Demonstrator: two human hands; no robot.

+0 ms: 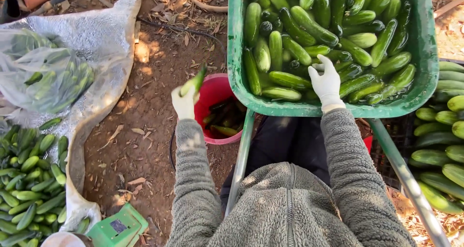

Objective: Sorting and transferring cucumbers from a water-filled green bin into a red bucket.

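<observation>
1. Left hand (184, 103), gloved, clamped on a cucumber (194, 81), left of centre, above the red bucket (212, 90).
2. Right hand (326, 83), fingers apart, resting on cucumbers in the green wheelbarrow (235, 49), upper right.

Farm yard, dirt ground (145, 131), cucumber-filled wheelbarrow (425, 49)

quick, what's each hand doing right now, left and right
Left hand: closed on a cucumber, over the red bucket.
Right hand: open, fingers on the cucumbers in the green wheelbarrow.
</observation>
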